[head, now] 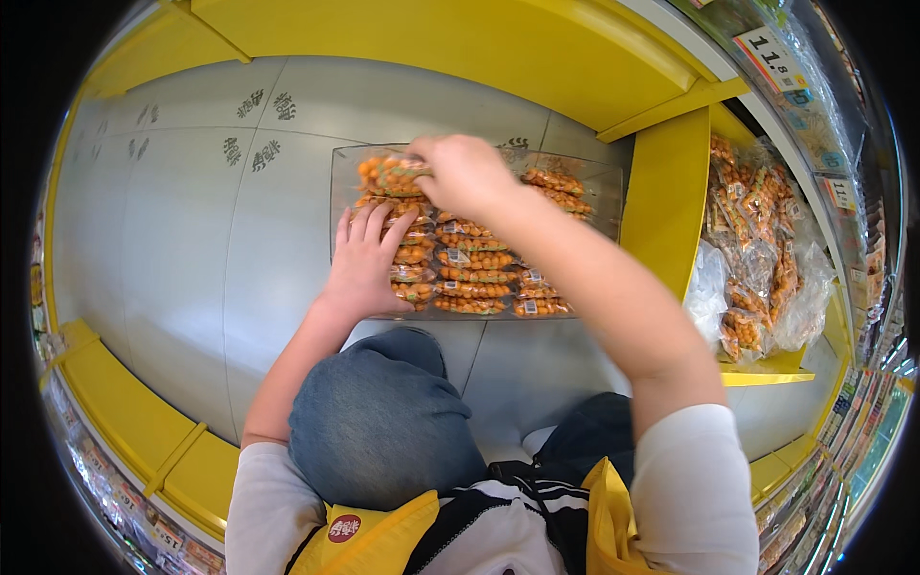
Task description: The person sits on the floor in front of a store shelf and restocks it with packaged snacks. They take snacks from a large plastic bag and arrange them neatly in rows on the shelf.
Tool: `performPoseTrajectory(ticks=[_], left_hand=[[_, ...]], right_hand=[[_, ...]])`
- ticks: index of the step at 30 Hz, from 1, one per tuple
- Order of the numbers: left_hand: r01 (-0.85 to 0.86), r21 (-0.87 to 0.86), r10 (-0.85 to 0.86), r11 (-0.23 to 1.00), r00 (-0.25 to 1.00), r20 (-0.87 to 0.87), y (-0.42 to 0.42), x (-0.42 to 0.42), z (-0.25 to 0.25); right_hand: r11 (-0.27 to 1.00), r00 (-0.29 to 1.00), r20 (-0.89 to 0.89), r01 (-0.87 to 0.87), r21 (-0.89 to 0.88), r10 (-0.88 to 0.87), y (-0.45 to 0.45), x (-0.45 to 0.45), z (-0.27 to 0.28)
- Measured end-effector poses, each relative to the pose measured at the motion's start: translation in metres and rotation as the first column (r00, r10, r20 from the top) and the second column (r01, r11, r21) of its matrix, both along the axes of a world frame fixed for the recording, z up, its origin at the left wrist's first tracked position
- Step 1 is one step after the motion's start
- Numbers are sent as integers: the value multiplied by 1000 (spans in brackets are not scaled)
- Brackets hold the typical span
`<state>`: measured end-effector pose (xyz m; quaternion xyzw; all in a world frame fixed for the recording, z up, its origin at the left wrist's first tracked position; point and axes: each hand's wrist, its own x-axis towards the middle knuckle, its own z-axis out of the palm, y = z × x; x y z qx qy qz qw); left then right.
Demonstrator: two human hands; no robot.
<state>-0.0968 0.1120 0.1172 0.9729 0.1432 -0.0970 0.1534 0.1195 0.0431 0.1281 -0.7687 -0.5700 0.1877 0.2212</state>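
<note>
A clear plastic bin (600, 169) stands on the floor before me, holding rows of clear packets of small round orange snacks (474, 260). With my right hand (463, 172) I grip the end of one such packet (388, 175) at the bin's far left corner. The hand is slightly blurred. My left hand (370, 262) lies spread, fingers apart, over the left row of packets, just nearer to me than the gripped one. My right forearm hides part of the right row.
Yellow shelf bases (445, 36) run along the far side and the lower left (115, 388). At right, a yellow compartment (665, 208) holds more orange snack packets (755, 215) and crumpled clear plastic bags (708, 287). My bent knee (381, 424) is close to the bin's near edge.
</note>
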Motion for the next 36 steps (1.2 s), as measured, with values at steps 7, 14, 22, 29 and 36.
performPoseTrajectory(ticks=[7,14,22,29,36], left_hand=[[59,54,-64,997,993,100,4,-6,0],[1,-11,-2,1000,997,-80,9,11,7],[-25,-1,25,1000,999,-36,2,9,6],[24,-10,-24,1000,999,-28,0,16,9],[40,9,-39,999,997,-69,6,18,7]], right_hand=[[999,994,-100,54,-10,-54,7,-46,-70],[915,988,-88,-154,-373,130,11,-26,-37],[929,940,295,252,-271,-169,-132,105,143],[432,426,698,883,-182,-576,-347,310,115],[428,271,467,861,273,-842,-357,294,69]])
